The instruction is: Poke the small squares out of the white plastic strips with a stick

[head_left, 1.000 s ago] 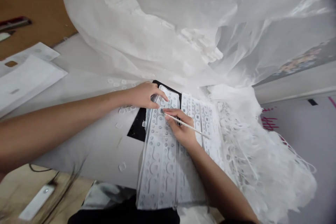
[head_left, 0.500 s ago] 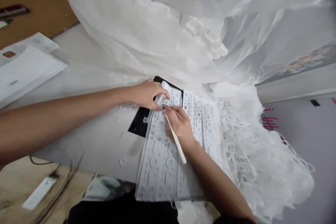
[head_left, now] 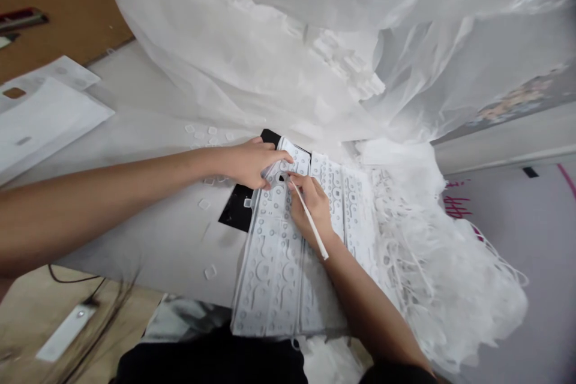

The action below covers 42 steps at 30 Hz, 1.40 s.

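Observation:
A white, translucent sheet point(head_left: 265, 264) with rows of small round and curved cut-outs lies before me, in a layered stack. My left hand point(head_left: 249, 162) rests on its far left part, thumb and forefinger spread apart against the surface. Between the hands, a small dark opening point(head_left: 282, 177) shows in the sheet. Close by on the right, my right hand point(head_left: 311, 204) is closed around a slim white stick point(head_left: 315, 229), whose rear end slants back over the wrist. The pinching fingertips are at the sheet; what else they hold is too small to tell.
Beneath the sheet's left side lies a black board point(head_left: 236, 210). Small clear squares point(head_left: 210, 272) are scattered on the grey table point(head_left: 171, 216). A tangled heap of white strips point(head_left: 418, 264) sits at right, a large plastic bag point(head_left: 279, 60) behind. White sheets point(head_left: 54, 114) lie left.
My right hand has shifted slightly up, and the white stick has swung, its rear end now higher and further right. The dark opening between the hands has come into sight. My left hand stays nearly in place.

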{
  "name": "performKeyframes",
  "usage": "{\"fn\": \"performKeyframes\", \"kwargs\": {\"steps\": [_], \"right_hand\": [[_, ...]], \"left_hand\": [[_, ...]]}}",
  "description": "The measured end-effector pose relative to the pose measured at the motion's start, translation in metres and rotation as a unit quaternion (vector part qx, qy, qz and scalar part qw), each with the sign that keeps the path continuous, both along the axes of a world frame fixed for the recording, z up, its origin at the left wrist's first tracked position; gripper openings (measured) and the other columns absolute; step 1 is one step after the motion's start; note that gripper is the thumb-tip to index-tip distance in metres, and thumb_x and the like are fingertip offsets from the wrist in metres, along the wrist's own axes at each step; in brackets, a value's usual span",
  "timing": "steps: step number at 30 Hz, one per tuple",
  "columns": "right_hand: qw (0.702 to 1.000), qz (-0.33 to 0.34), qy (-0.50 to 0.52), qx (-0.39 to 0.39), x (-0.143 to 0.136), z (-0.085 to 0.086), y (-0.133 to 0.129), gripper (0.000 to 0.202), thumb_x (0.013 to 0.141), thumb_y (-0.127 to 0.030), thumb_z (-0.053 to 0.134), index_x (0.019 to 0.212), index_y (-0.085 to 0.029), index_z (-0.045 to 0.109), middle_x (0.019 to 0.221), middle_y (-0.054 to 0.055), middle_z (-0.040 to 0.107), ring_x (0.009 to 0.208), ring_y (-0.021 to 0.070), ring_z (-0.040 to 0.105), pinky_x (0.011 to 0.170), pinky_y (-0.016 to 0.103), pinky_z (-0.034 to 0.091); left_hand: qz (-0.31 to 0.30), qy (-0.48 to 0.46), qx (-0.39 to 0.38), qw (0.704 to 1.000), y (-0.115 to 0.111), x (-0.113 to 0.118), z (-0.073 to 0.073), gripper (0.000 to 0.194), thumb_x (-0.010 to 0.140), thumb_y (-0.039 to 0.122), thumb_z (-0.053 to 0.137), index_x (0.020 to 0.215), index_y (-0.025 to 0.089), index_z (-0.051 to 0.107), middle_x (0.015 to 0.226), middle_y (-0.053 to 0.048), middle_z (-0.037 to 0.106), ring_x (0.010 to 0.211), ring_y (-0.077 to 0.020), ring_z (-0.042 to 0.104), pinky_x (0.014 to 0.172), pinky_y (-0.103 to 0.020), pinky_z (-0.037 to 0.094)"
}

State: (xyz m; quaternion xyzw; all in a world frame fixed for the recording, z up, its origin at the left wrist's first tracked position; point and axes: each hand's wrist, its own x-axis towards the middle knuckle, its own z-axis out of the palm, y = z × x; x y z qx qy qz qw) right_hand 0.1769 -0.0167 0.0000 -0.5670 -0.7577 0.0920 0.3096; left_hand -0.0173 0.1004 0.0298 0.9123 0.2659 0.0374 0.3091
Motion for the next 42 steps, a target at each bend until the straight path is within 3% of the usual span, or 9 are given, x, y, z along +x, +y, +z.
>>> {"fn": "performKeyframes", "kwargs": {"steps": [7,10,13,18,27,35,38,42], "right_hand": [[0.988,-0.135,0.075,-0.018,0.038,0.019,0.010,0.018,0.095,-0.040,0.056,0.103,-0.026,0.064,0.128,0.008,0.068,0.113,0.0260,0.066,0.092,0.045,0.055],[0.980,-0.105,0.163,-0.040,0.048,0.024,0.002,0.018,0.090,-0.040,0.065,0.100,-0.025,0.068,0.132,0.009,0.066,0.124,0.0272,0.061,0.101,0.048,0.052],[0.974,-0.047,0.208,-0.074,0.046,0.015,-0.009,0.014,0.088,-0.036,0.069,0.097,-0.026,0.073,0.131,0.008,0.066,0.124,0.0261,0.061,0.107,0.049,0.049],[0.978,-0.042,0.195,-0.062,0.041,0.001,-0.015,0.012,0.088,-0.033,0.069,0.097,-0.027,0.075,0.130,0.007,0.066,0.126,0.0256,0.060,0.112,0.051,0.045],[0.981,-0.029,0.186,-0.045,0.045,0.002,-0.014,0.013,0.089,-0.033,0.068,0.098,-0.027,0.074,0.128,0.007,0.067,0.124,0.0258,0.061,0.109,0.051,0.048],[0.995,-0.020,0.099,-0.022,0.041,0.002,-0.016,0.010,0.092,-0.029,0.063,0.100,-0.026,0.070,0.121,0.007,0.071,0.117,0.0234,0.065,0.102,0.047,0.053],[1.000,0.002,-0.016,0.017,0.037,0.002,-0.018,0.011,0.095,-0.025,0.058,0.102,-0.025,0.066,0.115,0.006,0.074,0.119,0.0234,0.063,0.098,0.044,0.053],[0.982,-0.007,-0.177,0.057,0.028,0.001,-0.023,0.013,0.096,-0.018,0.054,0.103,-0.022,0.065,0.116,0.006,0.075,0.114,0.0235,0.065,0.094,0.040,0.049]], "left_hand": [[-0.028,0.014,-0.004,0.999,0.002,-0.002,0.005,0.076,0.076,0.040,0.068,0.146,0.021,0.046,0.106,-0.009,0.065,0.106,-0.0282,0.052,0.100,-0.036,0.032],[-0.036,0.010,-0.003,0.999,0.003,-0.002,0.005,0.068,0.078,0.043,0.067,0.142,0.024,0.052,0.101,-0.008,0.065,0.104,-0.0278,0.052,0.099,-0.036,0.031],[-0.027,0.005,-0.001,1.000,0.004,-0.002,0.000,0.056,0.080,0.049,0.065,0.132,0.027,0.062,0.099,-0.008,0.064,0.100,-0.0270,0.052,0.097,-0.037,0.032],[-0.018,-0.013,0.005,1.000,0.005,-0.003,-0.007,0.055,0.079,0.051,0.067,0.129,0.029,0.065,0.102,-0.009,0.062,0.100,-0.0277,0.051,0.093,-0.037,0.035],[-0.024,0.000,0.019,1.000,0.005,-0.002,-0.003,0.056,0.078,0.051,0.069,0.129,0.028,0.065,0.105,-0.009,0.064,0.101,-0.0272,0.052,0.095,-0.037,0.035],[-0.031,0.013,0.028,0.999,0.005,-0.001,-0.006,0.069,0.075,0.065,0.068,0.135,0.031,0.060,0.110,-0.008,0.065,0.103,-0.0274,0.051,0.097,-0.037,0.032],[-0.061,0.016,0.049,0.997,0.005,0.000,-0.006,0.068,0.075,0.066,0.067,0.135,0.033,0.061,0.097,-0.007,0.067,0.100,-0.0271,0.050,0.095,-0.036,0.030],[-0.114,0.027,0.095,0.989,0.000,0.000,-0.003,0.052,0.083,0.059,0.062,0.130,0.037,0.065,0.079,-0.006,0.064,0.094,-0.0265,0.048,0.089,-0.036,0.028]]}}
